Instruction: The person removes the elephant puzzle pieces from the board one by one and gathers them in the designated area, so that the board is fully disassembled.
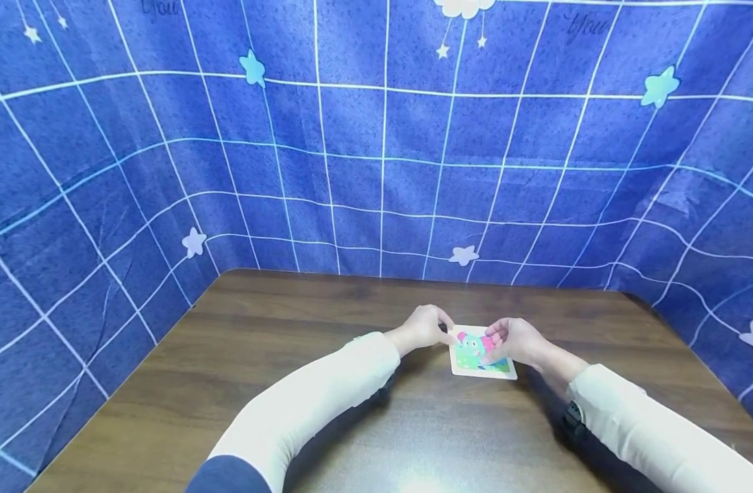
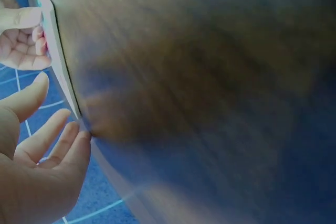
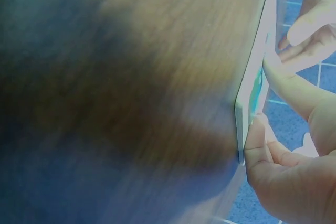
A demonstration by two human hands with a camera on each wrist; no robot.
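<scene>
A square picture board with a pale border and rounded corners lies flat on the wooden table. It shows a teal and pink cartoon animal on green. My left hand is at the board's upper left corner, fingertips right at the edge. In the left wrist view that hand has its thumb apart from loosely bent fingers. My right hand is over the right half, covering part of the picture. Seen from the right wrist, the right hand touches the board's face with thumb and fingertips, a gap between them.
The brown wooden table spreads around the board. Behind and beside it hangs a blue curtain with white grid lines and stars. Both forearms, in white sleeves, reach across the table, a dark band at the right wrist.
</scene>
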